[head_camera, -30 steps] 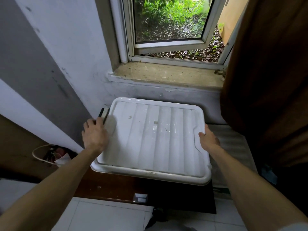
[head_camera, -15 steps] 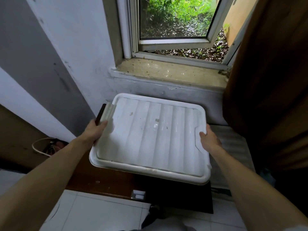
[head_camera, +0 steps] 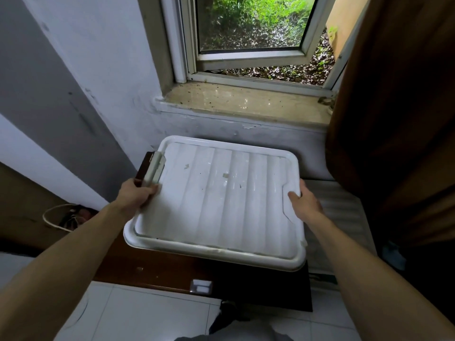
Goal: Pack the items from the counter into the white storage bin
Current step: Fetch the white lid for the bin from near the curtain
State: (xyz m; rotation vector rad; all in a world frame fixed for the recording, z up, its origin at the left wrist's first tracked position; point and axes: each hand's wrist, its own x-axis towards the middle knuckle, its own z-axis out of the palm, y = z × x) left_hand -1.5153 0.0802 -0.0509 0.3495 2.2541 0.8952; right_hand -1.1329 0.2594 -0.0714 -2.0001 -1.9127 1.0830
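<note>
— As it is held from both sides, where does the white bin lid (head_camera: 221,200) sit?

— Over a dark wooden counter (head_camera: 147,269) below a window, ribbed top facing up, its near edge jutting past the counter's front. Whatever lies under it is hidden.

— And the hands?

— The left hand (head_camera: 138,193) grips the lid's left edge at the lower end of a grey latch (head_camera: 154,168), thumb on top, fingers curled under the rim. The right hand (head_camera: 305,205) grips the right edge at a notch in the rim, thumb on top, fingers out of sight beneath. Both forearms are bare.

— Any marks on the lid?

— A few dark specks and small pale scraps near its middle.

— What surrounds it?

— Just right of the lid lies a pale ribbed surface (head_camera: 337,212); what it is cannot be told. A brown curtain (head_camera: 394,119) hangs down the right side. Behind the lid, a stained stone windowsill (head_camera: 241,102) runs under an open window (head_camera: 251,25), with green plants and fallen leaves outside. To the left stands a grey-and-white wall (head_camera: 73,82), and low beside the counter's end lies a loop of white cord (head_camera: 53,217). White floor tiles (head_camera: 138,313) show in front of the counter, with a small white fitting (head_camera: 201,286) at its front edge.
</note>
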